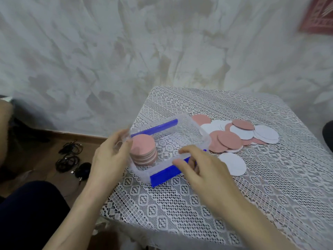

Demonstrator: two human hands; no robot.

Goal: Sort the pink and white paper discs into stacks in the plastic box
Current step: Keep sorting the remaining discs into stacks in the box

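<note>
A clear plastic box (201, 136) with blue clasps sits near the left edge of the lace-covered table. Inside it, at the left end, stands a stack of pink discs (143, 147); the rest of the box floor is bare. My left hand (110, 157) grips the box's left end, fingers along its corner. My right hand (203, 170) pinches the near wall, index finger over the rim and thumb on the blue front clasp (162, 176). A loose pile of pink and white discs (239, 136) lies right of the box. One white disc (234, 164) lies apart beside my right hand.
The table (270, 195) is covered by a white lace cloth and its left edge runs just beside the box. On the wooden floor to the left lie black cables and a small black device (72, 159). A pale curtain hangs behind.
</note>
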